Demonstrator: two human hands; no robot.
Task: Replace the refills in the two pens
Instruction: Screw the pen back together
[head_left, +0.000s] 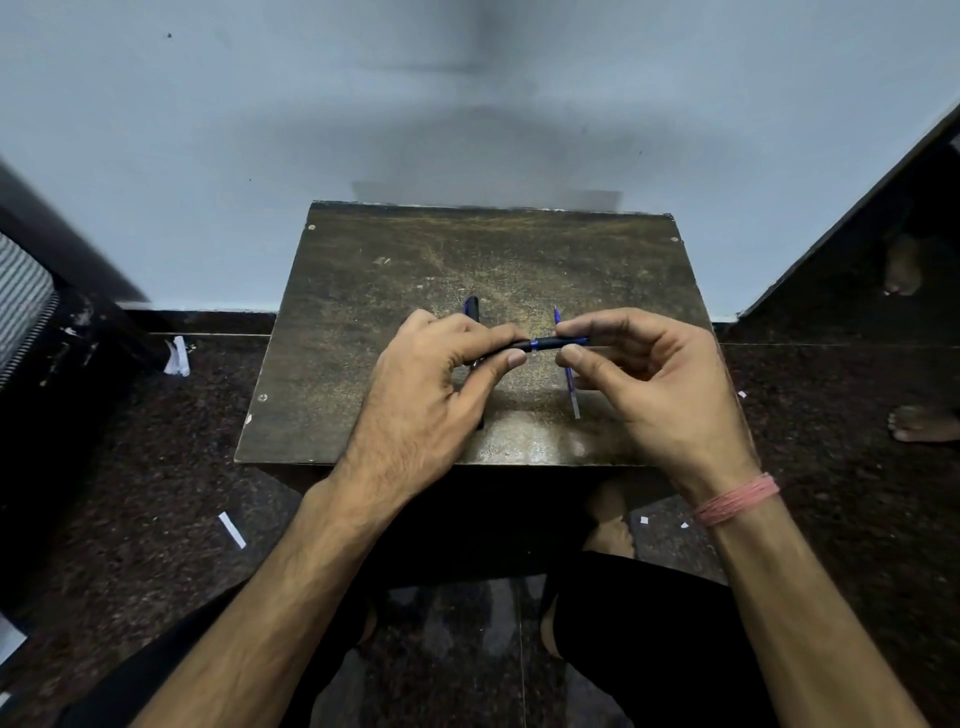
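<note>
A dark pen with a blue ring is held level above the small wooden table. My left hand grips its left half between thumb and fingers. My right hand pinches its right half at the tip end. A second dark pen lies on the table behind my left hand, mostly hidden by it. A thin blue refill lies upright on the table under my right fingers, its pale end toward me.
The table stands against a pale blue wall on a dark speckled floor. Scraps of white paper lie on the floor at left. Another person's bare feet stand at the right. My own foot shows under the table.
</note>
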